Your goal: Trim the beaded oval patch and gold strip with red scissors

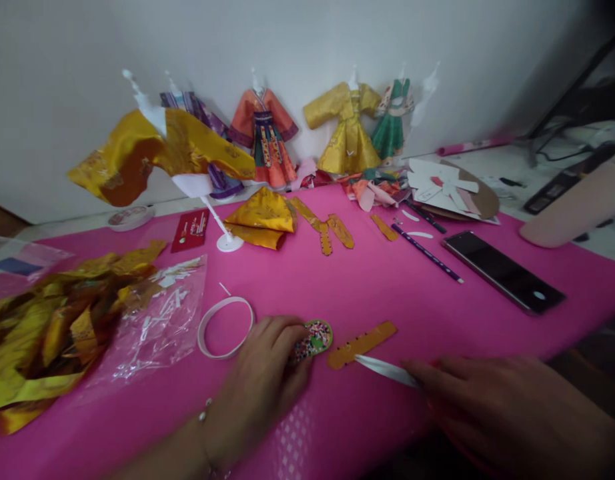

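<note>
My left hand (265, 373) rests low over the pink tabletop, its fingers closed on a small rounded case (319, 336) with a green rim and many coloured specks. Just right of it lies a gold fabric strip (366, 341) with dark marks along its edge. In my right hand (517, 407) is a pair of scissors (387, 371) with red handles, partly hidden by my fingers. The blades look closed together, and their tip is at the strip's lower edge. A ring of white tape (202, 333) sits beside my left wrist.
Gold fabric scraps (62, 327) and a clear plastic bag (162, 333) lie at left. Behind stand several dressed doll forms (265, 133); gold cloth drapes the nearest. A phone (505, 270), a purple pencil (427, 253) and gold cut pieces (325, 237) lie farther back.
</note>
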The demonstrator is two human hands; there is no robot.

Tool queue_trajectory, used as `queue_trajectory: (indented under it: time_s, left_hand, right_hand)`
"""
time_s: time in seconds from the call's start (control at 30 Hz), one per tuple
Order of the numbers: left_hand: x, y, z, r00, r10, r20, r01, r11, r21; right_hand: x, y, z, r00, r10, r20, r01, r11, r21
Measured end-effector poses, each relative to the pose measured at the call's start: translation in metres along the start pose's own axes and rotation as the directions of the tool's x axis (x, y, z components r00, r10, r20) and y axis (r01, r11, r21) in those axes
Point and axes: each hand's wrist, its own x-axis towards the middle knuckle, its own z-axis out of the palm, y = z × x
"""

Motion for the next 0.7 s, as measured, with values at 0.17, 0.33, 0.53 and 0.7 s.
queue_trajectory:
  time_s: [0.17,0.33,0.53,0.7]
  left_hand:
    - [-0.001,-0.002,0.001,0.998,-0.031,0.06,0.027,0.998,0.059]
    - [-0.001,0.0,-0.002,0.997,-0.013,0.074,0.003,0.99,0.143]
    - [0.001,0.009,-0.009,0.984,0.141,0.113,-0.154,0.981,0.119]
    - [0.002,0.018,-0.006,0.935,0.277,0.224,-0.275,0.961,-0.037]
  right_hand:
    - [0.001,0.001,0.004,1.0,0.021,-0.007,-0.021,1.0,0.021]
    - [0.0,0.001,0.006,0.998,0.046,0.038,-0.048,0.997,0.058]
    - [0.002,0.001,0.007,0.999,0.03,0.03,-0.032,0.997,0.066]
    - [0.003,0.001,0.008,0.999,0.019,0.029,-0.021,0.998,0.066]
